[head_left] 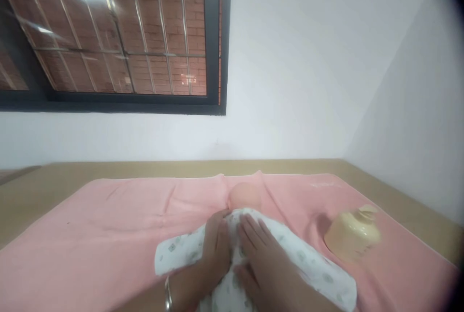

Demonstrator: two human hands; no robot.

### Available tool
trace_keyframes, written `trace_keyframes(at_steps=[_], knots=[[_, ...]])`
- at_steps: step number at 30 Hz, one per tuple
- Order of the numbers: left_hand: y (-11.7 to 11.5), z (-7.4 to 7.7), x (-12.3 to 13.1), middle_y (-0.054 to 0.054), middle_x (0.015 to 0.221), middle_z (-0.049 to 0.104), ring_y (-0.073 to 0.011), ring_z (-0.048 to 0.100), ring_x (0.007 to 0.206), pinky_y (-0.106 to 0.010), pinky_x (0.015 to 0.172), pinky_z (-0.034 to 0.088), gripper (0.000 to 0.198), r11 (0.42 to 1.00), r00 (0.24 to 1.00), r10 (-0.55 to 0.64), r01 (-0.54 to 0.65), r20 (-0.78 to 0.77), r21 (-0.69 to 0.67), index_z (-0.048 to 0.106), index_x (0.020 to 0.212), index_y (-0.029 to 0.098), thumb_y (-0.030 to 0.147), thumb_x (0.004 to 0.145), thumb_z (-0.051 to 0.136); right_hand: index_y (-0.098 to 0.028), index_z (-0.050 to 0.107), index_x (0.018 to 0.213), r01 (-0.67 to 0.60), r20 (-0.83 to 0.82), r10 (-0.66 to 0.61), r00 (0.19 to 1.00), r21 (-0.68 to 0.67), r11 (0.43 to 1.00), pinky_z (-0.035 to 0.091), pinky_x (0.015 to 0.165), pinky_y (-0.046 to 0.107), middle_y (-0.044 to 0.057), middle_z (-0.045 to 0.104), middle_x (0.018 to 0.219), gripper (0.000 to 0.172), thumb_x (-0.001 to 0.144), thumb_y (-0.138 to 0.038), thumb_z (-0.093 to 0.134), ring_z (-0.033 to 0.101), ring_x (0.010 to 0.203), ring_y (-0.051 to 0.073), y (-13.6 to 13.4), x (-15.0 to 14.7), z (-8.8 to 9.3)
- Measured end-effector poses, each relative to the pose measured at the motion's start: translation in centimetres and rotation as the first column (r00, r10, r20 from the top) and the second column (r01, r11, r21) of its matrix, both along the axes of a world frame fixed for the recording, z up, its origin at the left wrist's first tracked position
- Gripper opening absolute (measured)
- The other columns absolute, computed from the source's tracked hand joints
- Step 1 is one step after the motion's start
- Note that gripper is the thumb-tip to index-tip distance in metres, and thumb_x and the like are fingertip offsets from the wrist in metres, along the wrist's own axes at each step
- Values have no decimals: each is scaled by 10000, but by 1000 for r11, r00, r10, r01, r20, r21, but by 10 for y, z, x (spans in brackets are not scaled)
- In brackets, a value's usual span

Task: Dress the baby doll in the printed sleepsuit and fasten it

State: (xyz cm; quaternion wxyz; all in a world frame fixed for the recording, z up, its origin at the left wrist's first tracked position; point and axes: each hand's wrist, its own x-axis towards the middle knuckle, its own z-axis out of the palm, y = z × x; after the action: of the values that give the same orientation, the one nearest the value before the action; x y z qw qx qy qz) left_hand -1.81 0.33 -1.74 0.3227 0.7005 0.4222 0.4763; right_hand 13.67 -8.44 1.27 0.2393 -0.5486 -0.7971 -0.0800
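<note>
A baby doll (245, 195) lies on a pink towel (119, 220), dressed in a white printed garment (311, 268); only the top of its head shows beyond the cloth. My left hand (215, 249) rests on the doll's chest, fingers curved against the cloth, a metal bangle at the wrist. My right hand (263, 263) lies flat beside it on the garment with fingers stretched out. The two hands almost touch over the doll's middle.
A cream pump bottle (353, 235) lies on its side on the towel to the right of the doll. The towel covers a tan table (43, 181) set against a white wall, with a barred window (108, 36) above at left.
</note>
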Motion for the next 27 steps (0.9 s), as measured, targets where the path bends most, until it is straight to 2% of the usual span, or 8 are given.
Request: trace_keyframes(at_steps=[3, 6, 11, 16, 23, 27], knots=[[2, -1, 0, -82, 1154, 555, -227, 492, 1076, -468, 954, 385, 397, 1000, 1000, -3, 3, -12, -11, 500, 1154, 218, 430, 923, 257, -160, 123, 1470, 21, -25, -22, 999, -25, 999, 289, 1065, 539, 105, 166, 1505, 718, 876, -436, 418, 168, 1368, 324, -1, -2, 3], [3, 2, 0, -78, 1140, 563, -229, 500, 1063, -475, 953, 379, 398, 1000, 1000, -2, 2, -25, -3, 501, 1147, 213, 435, 921, 260, -145, 186, 1456, 6, -24, -7, 1000, -65, 998, 222, 1095, 524, 102, 154, 1510, 678, 879, -421, 409, 135, 1378, 303, -2, -2, 16], [8, 5, 4, -77, 1090, 598, -222, 547, 1005, -454, 925, 409, 405, 1000, 1000, -25, 25, -12, 11, 520, 1127, 194, 432, 916, 268, -123, 269, 1427, -76, -47, 69, 996, -151, 986, 178, 1112, 486, 129, 201, 1497, 770, 796, -500, 500, 151, 1374, 295, 1, 2, 34], [13, 4, 4, -67, 1089, 601, -227, 539, 1011, -440, 905, 417, 414, 1000, 998, 13, -12, -62, 25, 531, 1119, 200, 440, 906, 269, -117, 291, 1417, -126, -55, 119, 991, -127, 984, 82, 1127, 475, 121, 252, 1482, 706, 816, -450, 458, 152, 1375, 274, 3, 3, 37], [13, 8, 5, -66, 1083, 590, -235, 517, 1016, -453, 916, 393, 422, 1000, 994, 16, -13, -107, 25, 526, 1101, 206, 446, 913, 234, -123, 367, 1373, -73, -71, 68, 995, -73, 995, 111, 1124, 452, 115, 318, 1453, 630, 828, -427, 458, 191, 1361, 261, 7, 6, 38], [14, 8, 6, -69, 1086, 589, -235, 522, 1010, -447, 916, 398, 411, 999, 994, 17, -12, -112, 46, 525, 1109, 201, 435, 906, 254, -124, 369, 1368, -89, -91, 85, 992, -38, 995, 132, 1123, 445, 112, 322, 1452, 597, 842, -397, 443, 204, 1357, 250, 3, 4, 42]])
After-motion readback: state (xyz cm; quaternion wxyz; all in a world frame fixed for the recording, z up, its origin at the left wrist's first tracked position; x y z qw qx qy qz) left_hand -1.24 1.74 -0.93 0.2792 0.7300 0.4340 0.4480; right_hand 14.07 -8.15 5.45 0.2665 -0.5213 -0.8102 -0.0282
